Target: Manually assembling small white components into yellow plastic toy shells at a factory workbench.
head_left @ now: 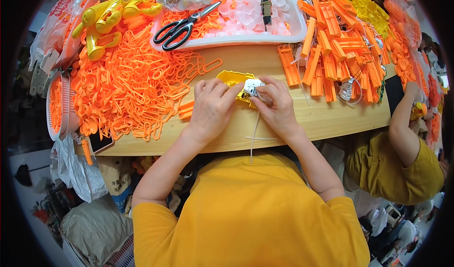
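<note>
At the near middle of the wooden table, my left hand (pixel 211 105) is closed on the edge of a yellow plastic shell (pixel 231 77), which lies open side up. My right hand (pixel 279 105) pinches a small white plastic part (pixel 253 86) over the shell's right side. Dark bits show between the part and the shell, too small to name. A thin white cord (pixel 256 127) hangs below my right fingers toward my lap. Beside my left wrist lies an orange plastic piece (pixel 186 110), partly covered by the hand.
Orange plastic clips (pixel 137 78) are heaped at left, under yellow parts (pixel 109 16). Black-handled scissors (pixel 184 27) rest on a white tray (pixel 222 41) of translucent caps. Orange holders (pixel 333 49) with wires pile up at right. Another person's arm (pixel 405 120) reaches the table's right end.
</note>
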{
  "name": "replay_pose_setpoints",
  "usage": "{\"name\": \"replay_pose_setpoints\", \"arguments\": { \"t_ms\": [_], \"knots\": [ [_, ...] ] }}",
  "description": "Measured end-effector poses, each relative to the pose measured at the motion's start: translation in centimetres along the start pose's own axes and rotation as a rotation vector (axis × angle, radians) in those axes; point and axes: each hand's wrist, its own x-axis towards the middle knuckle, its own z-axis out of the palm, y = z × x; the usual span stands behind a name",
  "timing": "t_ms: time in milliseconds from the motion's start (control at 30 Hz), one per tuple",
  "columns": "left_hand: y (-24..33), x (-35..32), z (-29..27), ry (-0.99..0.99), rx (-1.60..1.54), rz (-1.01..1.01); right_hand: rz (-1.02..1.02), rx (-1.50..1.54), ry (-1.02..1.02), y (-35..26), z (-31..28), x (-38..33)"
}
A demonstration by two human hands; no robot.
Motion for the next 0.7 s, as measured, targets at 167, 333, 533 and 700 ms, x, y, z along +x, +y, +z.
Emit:
{"name": "replay_pose_setpoints", "arguments": {
  "t_ms": [167,333,533,700],
  "knots": [
    [-1.4,0.3,-0.2,-0.126,-0.084,0.059,0.017,0.027,-0.015,-0.5,-0.2,0.3],
    [-1.6,1.8,-0.8,-0.232,-0.105,0.071,-0.016,0.005,-0.018,0.1,-0.3,0.2],
    [-1.8,2.3,0.8,-0.189,-0.376,-0.151,-0.026,-0.006,-0.015,-0.1,-0.3,0.3],
    [-1.6,2.3,2.2,-0.222,-0.427,-0.41,-0.042,-0.007,0.004,0.2,0.0,0.2]
  ]
}}
